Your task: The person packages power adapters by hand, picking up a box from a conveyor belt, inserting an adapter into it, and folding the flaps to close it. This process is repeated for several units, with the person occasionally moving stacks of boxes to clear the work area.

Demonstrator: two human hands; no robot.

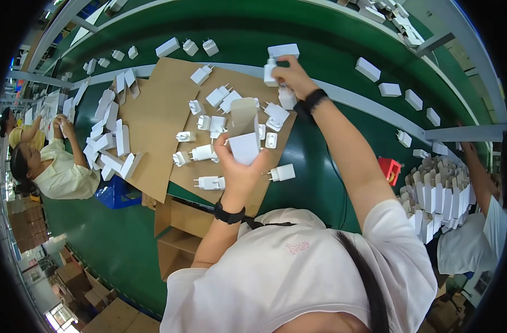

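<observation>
A dark green table (312,161) spreads before the person, and beyond its pale edge runs a long green belt (325,62) carrying spaced white boxes and chargers. A co-worker in a pale shirt (67,172) sits at the left; another person (470,247), partly cut off, is at the right. Brown cardboard sheets (159,127) cover the middle of the table. On the right stands a dense cluster of open white cartons (436,194), and a jumbled heap of white boxes (109,141) lies across the left part of the cardboard. The left hand (239,172) is over the cardboard, fingers and thumb clamped around the lower part of a white box (246,149), whose flap stands raised at the far end. The right hand (295,77) reaches out to the belt's near edge, thumb and fingers closed on a white charger (270,73); whether the charger touches the belt, I cannot tell. A red tape dispenser (389,171) sits beside the carton cluster. Smallest are the loose plug chargers (212,183) scattered around the left hand, prongs pointing various ways.
</observation>
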